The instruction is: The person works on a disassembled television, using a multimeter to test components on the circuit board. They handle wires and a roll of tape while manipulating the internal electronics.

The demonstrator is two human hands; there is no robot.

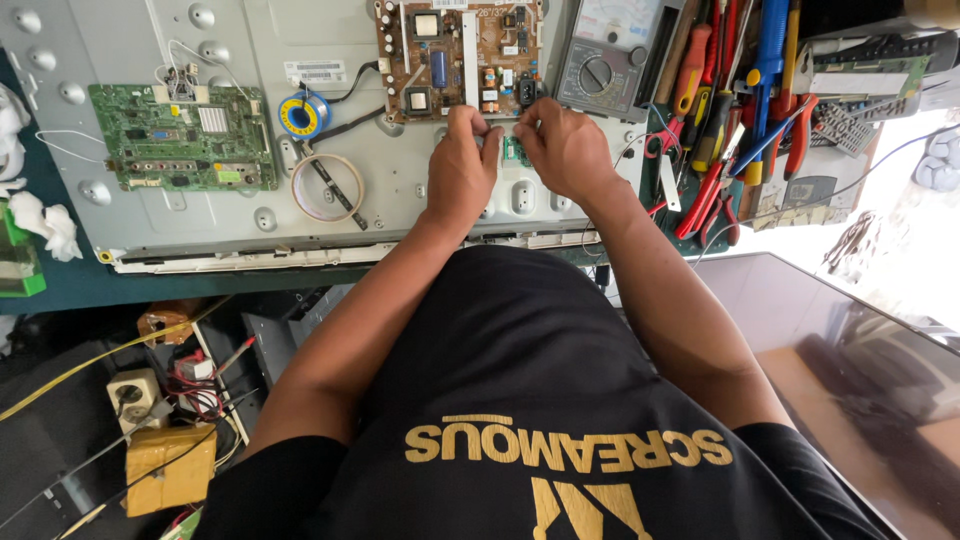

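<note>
While our fingertips (497, 135) pinch in narrow from both sides on the small green board (515, 151) at upper centre of the frame, just below the brown power board (462, 58), we judge the work wants a light, even grip, so the little piece stays square to the grey metal back panel (250, 215) under it. Our left hand (462, 165) and right hand (565, 150) nearly touch over it, wrists resting low, which should steady the pull. Outward, the green main board (180, 138) lies at upper left, the tape rolls (305, 115) between, the multimeter (605, 55) and red-handled tools (715, 130) at upper right.
</note>
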